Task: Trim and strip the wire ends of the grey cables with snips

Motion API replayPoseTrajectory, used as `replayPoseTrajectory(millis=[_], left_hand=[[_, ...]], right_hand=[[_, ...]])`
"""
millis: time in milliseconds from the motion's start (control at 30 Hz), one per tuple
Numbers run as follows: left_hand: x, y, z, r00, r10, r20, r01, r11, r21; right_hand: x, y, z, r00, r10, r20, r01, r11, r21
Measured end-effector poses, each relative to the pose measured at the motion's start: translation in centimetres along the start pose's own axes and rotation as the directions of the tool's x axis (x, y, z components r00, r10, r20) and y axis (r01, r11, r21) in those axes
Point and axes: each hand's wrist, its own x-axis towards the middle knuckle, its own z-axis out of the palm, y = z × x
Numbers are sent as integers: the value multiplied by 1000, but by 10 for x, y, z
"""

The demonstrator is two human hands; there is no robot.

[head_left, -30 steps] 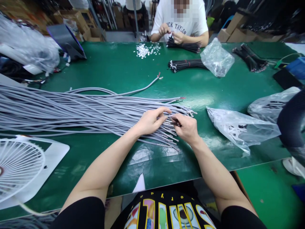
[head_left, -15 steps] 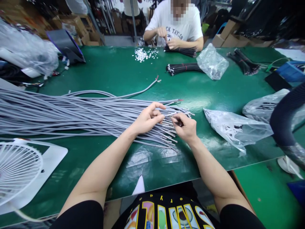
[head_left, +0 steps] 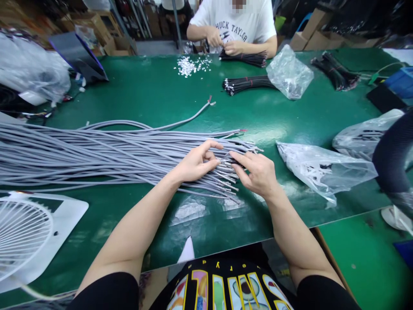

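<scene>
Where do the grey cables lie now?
In the head view, the grey cables stretch from the left edge across the green table; most visible ends lie near the left hand and right hand.

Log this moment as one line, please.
left hand: over grey cables | right hand: at cable ends, grip unclear | fan: at left of view | co-worker: hands at black wires

Your table (head_left: 145, 94) moderately bright, pale glare on its surface beside your cables (head_left: 129, 150), dim boxes (head_left: 318, 42) behind, wide-angle stretching toward your view's edges, cable tips (head_left: 234, 188) softly blurred
</scene>
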Motion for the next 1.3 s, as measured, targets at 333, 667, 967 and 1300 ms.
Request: replayPoseTrajectory(millis=[333, 667, 967, 1300], left_hand=[[-1, 3, -1, 1000, 2, 30, -5, 994, 108], [-2, 6, -4, 994, -19, 112, 11, 997, 76], [-3, 6, -11, 967, -52, 250, 55, 998, -7], [-3, 10, -11, 964, -74, 256, 82, 996, -22]], right_hand=[[0, -1, -2, 997, 4, 81, -5, 1000, 13], [0, 1, -2, 994, -30, 108, 17, 993, 117], [0, 12, 8, 982, -65, 176, -34, 860, 509], [2, 8, 10, 979, -16, 203, -127, 729, 672]])
